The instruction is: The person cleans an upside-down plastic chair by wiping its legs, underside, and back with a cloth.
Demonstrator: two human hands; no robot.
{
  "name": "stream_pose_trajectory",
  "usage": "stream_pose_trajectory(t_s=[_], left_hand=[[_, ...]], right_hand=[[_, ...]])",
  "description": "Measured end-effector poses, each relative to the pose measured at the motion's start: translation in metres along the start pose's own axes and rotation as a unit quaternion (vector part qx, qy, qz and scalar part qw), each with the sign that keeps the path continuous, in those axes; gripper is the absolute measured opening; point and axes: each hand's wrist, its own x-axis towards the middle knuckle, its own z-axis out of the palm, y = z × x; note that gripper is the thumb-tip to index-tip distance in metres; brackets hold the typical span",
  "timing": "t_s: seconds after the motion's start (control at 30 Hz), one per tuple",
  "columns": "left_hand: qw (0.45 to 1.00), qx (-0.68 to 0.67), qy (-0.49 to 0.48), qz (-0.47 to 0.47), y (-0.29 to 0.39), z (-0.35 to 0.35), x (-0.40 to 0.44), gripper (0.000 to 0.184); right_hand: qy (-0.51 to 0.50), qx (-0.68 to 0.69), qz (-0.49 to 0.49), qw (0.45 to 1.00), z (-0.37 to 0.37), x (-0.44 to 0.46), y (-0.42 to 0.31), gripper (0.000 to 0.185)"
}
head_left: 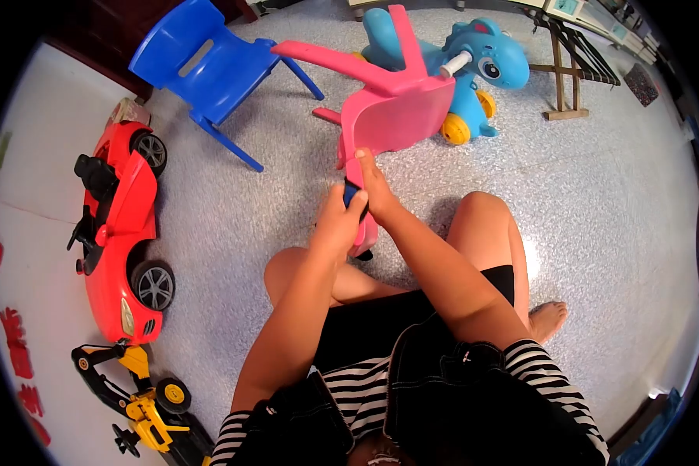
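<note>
A pink plastic child's chair (pixel 404 116) is tipped over in front of my crossed legs, its legs pointing up and away. My right hand (pixel 377 186) is closed round the narrow pink part near the seat, thumb on top. Just below it, my left hand (pixel 340 220) is closed against the same pink part, with its thumb on a small dark blue and black thing (pixel 352 191). What kind of thing that is, I cannot make out. Both hands are close together, and their fingers are partly hidden behind the chair.
A blue child's chair (pixel 202 66) stands ahead on the left. Behind the pink chair is a blue ride-on animal (pixel 470 66) with yellow wheels. Along the left wall are a red toy car (pixel 124 225) and a yellow toy digger (pixel 151 412). A folding wooden rack (pixel 571 70) stands far right.
</note>
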Motion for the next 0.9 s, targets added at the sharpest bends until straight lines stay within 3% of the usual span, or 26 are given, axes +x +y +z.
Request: stream_pose_trajectory(t_s=[0.2, 0.27, 0.3, 0.53, 0.63, 0.77, 0.83, 0.87, 0.9], left_hand=[[0.998, 0.057, -0.020, -0.003, -0.046, -0.002, -0.041, 0.036], [0.983, 0.109, 0.035, 0.144, -0.056, 0.002, -0.052, 0.029], [0.970, 0.160, 0.056, 0.176, -0.059, 0.002, -0.053, 0.038], [0.976, 0.160, 0.054, 0.140, -0.048, 0.013, -0.049, 0.032], [0.985, 0.137, 0.082, 0.065, -0.038, 0.000, -0.039, 0.042], [0.980, 0.161, 0.077, 0.091, -0.057, -0.033, -0.023, 0.042], [0.963, 0.182, 0.160, 0.115, -0.059, -0.056, -0.022, 0.041], [0.944, 0.186, 0.254, 0.095, -0.095, -0.082, -0.002, 0.042], [0.961, 0.063, 0.252, 0.093, -0.076, -0.102, -0.008, 0.041]], right_hand=[[-0.014, -0.004, -0.013, 1.000, 0.000, -0.001, 0.012, 0.057], [-0.015, -0.007, -0.002, 1.000, 0.000, -0.003, 0.010, 0.058], [-0.017, -0.011, 0.008, 1.000, 0.000, -0.004, 0.007, 0.058], [-0.019, 0.007, 0.008, 1.000, 0.003, -0.008, -0.001, 0.058], [0.008, -0.003, 0.055, 0.998, 0.013, -0.014, -0.011, 0.057], [0.022, -0.048, 0.008, 0.999, 0.032, -0.002, 0.008, 0.055], [0.016, -0.047, 0.024, 0.999, 0.041, -0.002, 0.004, 0.054], [0.013, -0.046, 0.043, 0.998, 0.045, -0.003, 0.002, 0.053], [0.014, -0.045, 0.039, 0.998, 0.049, -0.003, 0.005, 0.053]])
